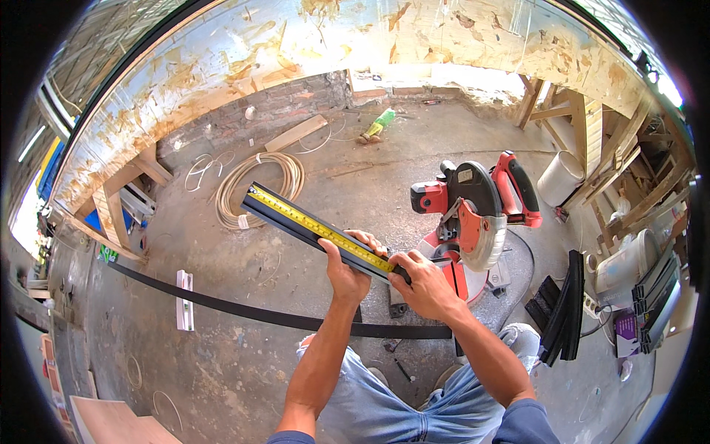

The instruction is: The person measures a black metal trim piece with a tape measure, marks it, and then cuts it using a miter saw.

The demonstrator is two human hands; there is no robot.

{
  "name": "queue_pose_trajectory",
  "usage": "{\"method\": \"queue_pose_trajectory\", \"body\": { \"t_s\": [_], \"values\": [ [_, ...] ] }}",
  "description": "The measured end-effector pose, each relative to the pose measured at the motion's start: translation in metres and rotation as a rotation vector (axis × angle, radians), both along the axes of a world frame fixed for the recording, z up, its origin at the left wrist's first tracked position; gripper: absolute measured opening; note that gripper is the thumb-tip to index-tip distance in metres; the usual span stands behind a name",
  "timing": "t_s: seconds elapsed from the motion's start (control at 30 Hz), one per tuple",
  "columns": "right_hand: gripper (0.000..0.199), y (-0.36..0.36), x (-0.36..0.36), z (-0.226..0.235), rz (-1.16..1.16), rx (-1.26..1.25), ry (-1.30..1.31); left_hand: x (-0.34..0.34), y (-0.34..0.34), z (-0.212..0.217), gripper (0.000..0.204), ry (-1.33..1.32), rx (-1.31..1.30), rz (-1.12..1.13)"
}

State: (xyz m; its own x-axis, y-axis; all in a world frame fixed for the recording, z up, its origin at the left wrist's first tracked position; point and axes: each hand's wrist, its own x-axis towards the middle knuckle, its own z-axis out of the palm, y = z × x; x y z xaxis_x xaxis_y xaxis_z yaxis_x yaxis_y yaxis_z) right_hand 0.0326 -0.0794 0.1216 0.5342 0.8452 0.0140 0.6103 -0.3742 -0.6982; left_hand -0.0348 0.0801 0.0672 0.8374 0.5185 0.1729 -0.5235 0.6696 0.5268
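My left hand (346, 271) is wrapped around a short dark metal profile (285, 224), which slants up and to the left above the floor. Along the profile's top lies the extended yellow blade (325, 232) of a tape measure, its end hook at the profile's far end. My right hand (427, 287) closes on the black tape measure case (400, 274) at the near end, with fingers close to the blade. Just beyond my right hand stands a red and black miter saw (473, 214) on the floor. A long black strip (259, 311) passes below my hands, in front of my knees.
A coil of beige hose (231, 194) and a wooden board (296, 133) lie farther off. At left is a white profile piece (185, 300). Black profiles (566, 307), a white bucket (560, 179) and wooden supports (592, 133) stand at right. A stained panel (333, 37) spans the back.
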Motion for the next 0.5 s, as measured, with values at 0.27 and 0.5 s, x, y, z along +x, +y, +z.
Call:
{"method": "queue_pose_trajectory", "body": {
  "t_s": [0.27, 0.5],
  "values": [
    [0.032, 0.002, -0.001, -0.005, -0.016, 0.011, -0.016, -0.001, 0.002, 0.001, 0.079, -0.005, -0.012, -0.006],
    [0.033, -0.010, 0.000, -0.013, -0.039, -0.003, -0.066, -0.014, 0.030, -0.001, 0.076, -0.042, -0.183, 0.079]
  ]
}}
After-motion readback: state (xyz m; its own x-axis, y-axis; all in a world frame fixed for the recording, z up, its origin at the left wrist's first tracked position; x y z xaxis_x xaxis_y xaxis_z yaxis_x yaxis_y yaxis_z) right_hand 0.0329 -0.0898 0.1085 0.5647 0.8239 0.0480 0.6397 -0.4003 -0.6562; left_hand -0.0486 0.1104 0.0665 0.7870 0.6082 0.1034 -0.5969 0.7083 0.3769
